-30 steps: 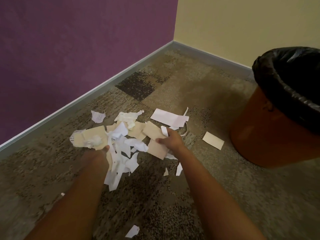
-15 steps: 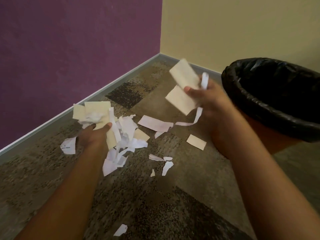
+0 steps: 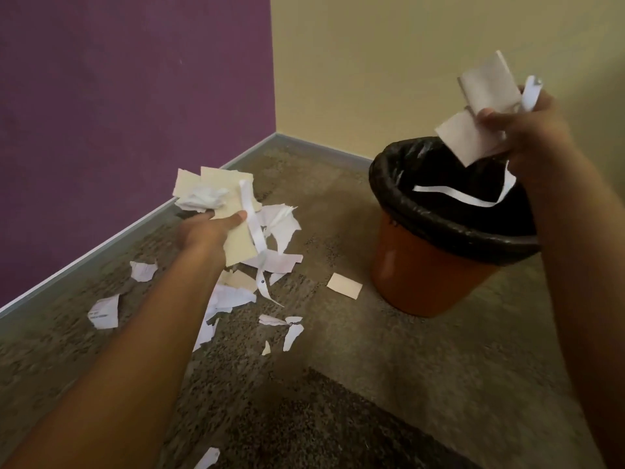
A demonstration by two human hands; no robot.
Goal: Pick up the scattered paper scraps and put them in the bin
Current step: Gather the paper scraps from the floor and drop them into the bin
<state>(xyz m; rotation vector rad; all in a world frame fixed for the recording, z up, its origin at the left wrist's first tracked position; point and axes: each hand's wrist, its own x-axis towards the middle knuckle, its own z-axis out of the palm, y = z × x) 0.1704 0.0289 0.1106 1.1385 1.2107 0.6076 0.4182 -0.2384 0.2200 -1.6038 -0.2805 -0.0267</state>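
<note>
My right hand (image 3: pixel 527 130) is raised over the far side of the orange bin (image 3: pixel 419 272) with its black liner, and grips a bunch of paper scraps (image 3: pixel 480 106); a long white strip dangles from it across the bin's mouth. My left hand (image 3: pixel 206 228) is lifted above the carpet to the left and holds another bunch of beige and white scraps (image 3: pixel 216 198), with strips hanging down. Several loose scraps (image 3: pixel 105 311) lie on the carpet below, and one beige card (image 3: pixel 344 286) lies just left of the bin's base.
A purple wall (image 3: pixel 118 113) runs along the left and a yellow wall (image 3: pixel 389 62) along the back, meeting in a corner with a grey skirting board. One scrap (image 3: pixel 208 457) lies near the bottom edge. Patterned carpet (image 3: pixel 439 384) stretches in front of the bin.
My right hand has carried its scraps up and to the right, from beside the bin to above its mouth. My left hand has lifted its bunch higher off the floor.
</note>
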